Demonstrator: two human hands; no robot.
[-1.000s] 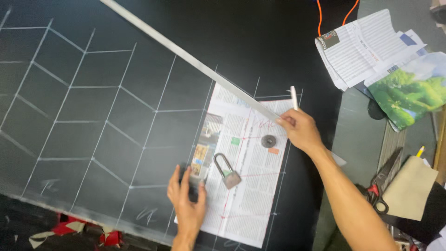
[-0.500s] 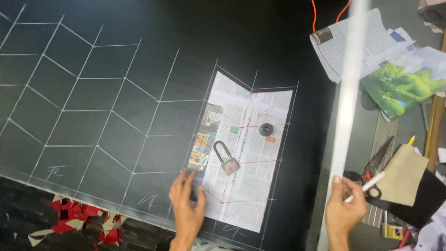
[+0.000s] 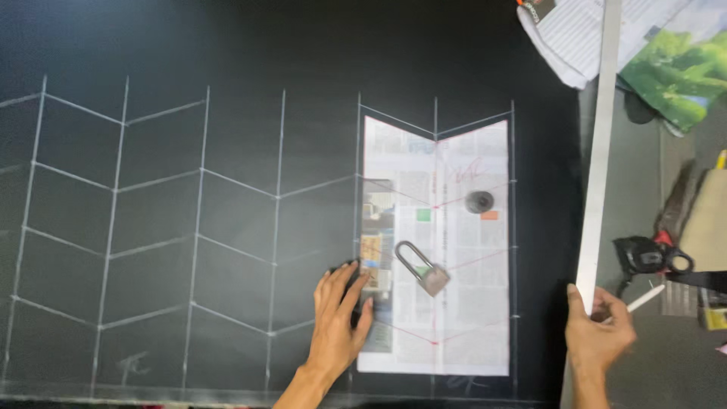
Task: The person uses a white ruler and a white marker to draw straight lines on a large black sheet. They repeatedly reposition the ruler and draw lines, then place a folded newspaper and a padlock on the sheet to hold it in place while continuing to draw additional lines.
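Observation:
My left hand point(image 3: 338, 320) lies flat, fingers spread, on the lower left edge of a newspaper pattern piece point(image 3: 462, 257) spread on black cloth point(image 3: 227, 91) marked with white chalk lines. A padlock point(image 3: 424, 269) and a small dark round weight point(image 3: 478, 201) rest on the paper. My right hand point(image 3: 598, 333) grips the near end of a long metal ruler point(image 3: 600, 151) that runs straight away along the cloth's right edge. The same hand also holds a white chalk stick point(image 3: 645, 299).
To the right of the ruler, on a grey surface, lie black-handled scissors point(image 3: 651, 257), a brown paper piece point(image 3: 708, 227), folded newspapers point(image 3: 575, 30) and a green printed sheet point(image 3: 678, 68). The chalk grid fills the left part of the cloth.
My right hand swung the ruler off the newspaper piece, from lying diagonally across the cloth to standing along the right edge. The left hand stayed on the paper.

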